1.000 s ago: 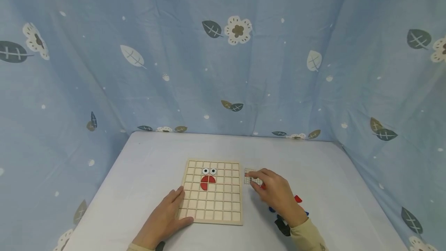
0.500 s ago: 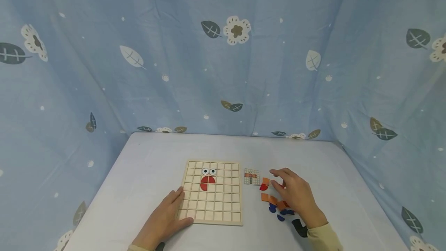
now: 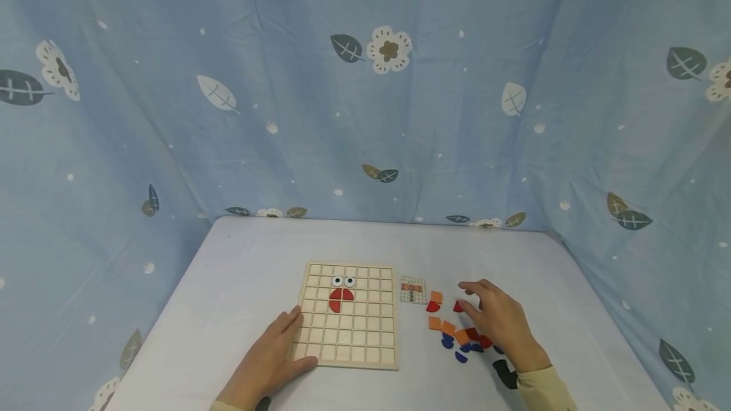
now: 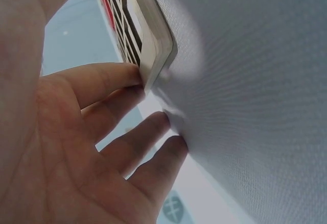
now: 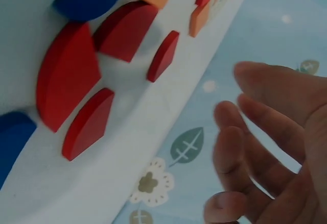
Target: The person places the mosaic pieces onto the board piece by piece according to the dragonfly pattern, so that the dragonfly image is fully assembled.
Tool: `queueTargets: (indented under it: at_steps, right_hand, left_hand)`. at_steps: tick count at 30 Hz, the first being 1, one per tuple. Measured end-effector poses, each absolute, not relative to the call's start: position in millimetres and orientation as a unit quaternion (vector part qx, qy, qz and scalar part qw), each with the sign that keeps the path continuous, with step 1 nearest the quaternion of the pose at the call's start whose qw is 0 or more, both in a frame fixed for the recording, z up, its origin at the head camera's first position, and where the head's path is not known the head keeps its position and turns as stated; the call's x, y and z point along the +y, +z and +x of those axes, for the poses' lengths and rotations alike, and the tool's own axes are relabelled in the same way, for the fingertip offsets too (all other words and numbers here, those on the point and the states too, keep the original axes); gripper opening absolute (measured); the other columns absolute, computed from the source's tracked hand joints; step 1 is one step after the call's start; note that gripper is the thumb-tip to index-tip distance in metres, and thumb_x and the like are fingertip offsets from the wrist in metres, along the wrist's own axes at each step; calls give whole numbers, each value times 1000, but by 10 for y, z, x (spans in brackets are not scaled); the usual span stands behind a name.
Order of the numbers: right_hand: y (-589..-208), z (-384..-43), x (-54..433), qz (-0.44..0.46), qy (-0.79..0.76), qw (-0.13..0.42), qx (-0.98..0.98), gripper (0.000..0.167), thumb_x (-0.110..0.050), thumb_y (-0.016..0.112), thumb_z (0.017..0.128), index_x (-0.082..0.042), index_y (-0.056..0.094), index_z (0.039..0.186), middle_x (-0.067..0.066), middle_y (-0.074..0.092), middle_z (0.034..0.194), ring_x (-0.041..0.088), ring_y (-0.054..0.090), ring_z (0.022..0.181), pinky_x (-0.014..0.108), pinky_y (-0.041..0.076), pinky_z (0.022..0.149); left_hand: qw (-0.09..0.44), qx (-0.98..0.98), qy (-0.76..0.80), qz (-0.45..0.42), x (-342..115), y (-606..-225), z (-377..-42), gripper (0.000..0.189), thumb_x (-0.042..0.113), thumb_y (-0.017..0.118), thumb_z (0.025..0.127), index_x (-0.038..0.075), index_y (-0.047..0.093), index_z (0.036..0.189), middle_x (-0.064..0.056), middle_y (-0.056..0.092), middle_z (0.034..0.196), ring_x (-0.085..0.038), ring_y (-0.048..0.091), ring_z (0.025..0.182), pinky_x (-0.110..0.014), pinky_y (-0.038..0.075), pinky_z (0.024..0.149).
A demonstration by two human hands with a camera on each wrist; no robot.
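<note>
A pale wooden grid board (image 3: 374, 337) lies on the table. Two eye pieces (image 3: 338, 281) and three red quarter-circle pieces (image 3: 335, 295) sit in its upper cells. My left hand (image 3: 271, 357) rests at the board's lower left, with fingers along the left edge and thumb by the front edge. In the left wrist view, fingertips touch the board's corner (image 4: 156, 55). My right hand (image 3: 499, 313) hovers over the loose pieces, holding nothing, fingers loosely bent and apart from the thumb. Below it lie loose red quarter-circle pieces (image 5: 127, 32); one (image 3: 458, 306) is near the thumb.
A small pattern card (image 3: 413, 289) lies right of the board. Orange square pieces (image 3: 434, 323) and blue rounded pieces (image 3: 460, 356) are scattered between card and right hand. A blue leaf-print curtain (image 3: 365, 113) surrounds the white table (image 3: 263, 252).
My right hand has moved rightward from over the card to the loose pieces, uncovering the card and several orange, red and blue pieces. The left hand and board have stayed put.
</note>
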State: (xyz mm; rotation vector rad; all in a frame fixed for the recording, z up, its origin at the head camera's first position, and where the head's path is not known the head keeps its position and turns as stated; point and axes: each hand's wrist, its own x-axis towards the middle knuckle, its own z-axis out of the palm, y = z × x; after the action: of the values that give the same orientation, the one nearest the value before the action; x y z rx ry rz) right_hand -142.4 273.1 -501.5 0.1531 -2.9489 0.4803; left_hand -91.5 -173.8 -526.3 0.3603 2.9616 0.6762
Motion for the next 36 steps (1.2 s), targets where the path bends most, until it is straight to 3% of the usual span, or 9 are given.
queueTargets:
  at_steps: [6, 12, 21, 36]
  right_hand:
    - [-5037, -1454, 2749, 21, 148, -7, -989, 38, -26, 84, 84, -13, 74, 118, 0, 68, 95, 14, 57, 72, 30, 56, 59]
    - [-5104, -1490, 2761, 5, 141, -46, -989, 35, -25, 85, 82, -12, 75, 114, 1, 69, 91, 17, 60, 74, 35, 58, 61]
    - [-5201, -1534, 2719, 28, 145, -40, -988, 30, -25, 86, 81, -15, 77, 108, -3, 68, 91, 17, 64, 82, 45, 61, 77]
    - [-5175, -1529, 2655, 45, 139, -34, -989, 21, -24, 86, 81, -19, 80, 101, -4, 63, 89, 14, 58, 75, 42, 61, 72]
  left_hand:
    - [30, 968, 219, 120, -1744, -5291, -919, 96, 58, 81, 77, -2, 52, 146, -10, 43, 157, -36, 41, 143, -48, 39, 115]
    - [29, 967, 222, 121, -1744, -5293, -913, 96, 59, 81, 77, -2, 51, 146, -9, 43, 157, -36, 41, 143, -48, 40, 114]
    - [35, 968, 218, 115, -1740, -5289, -919, 97, 58, 81, 78, -1, 50, 147, -9, 42, 158, -36, 40, 144, -47, 39, 115]
    - [23, 968, 221, 119, -1741, -5323, -925, 96, 58, 81, 78, -2, 52, 146, -10, 44, 157, -37, 41, 142, -48, 40, 114]
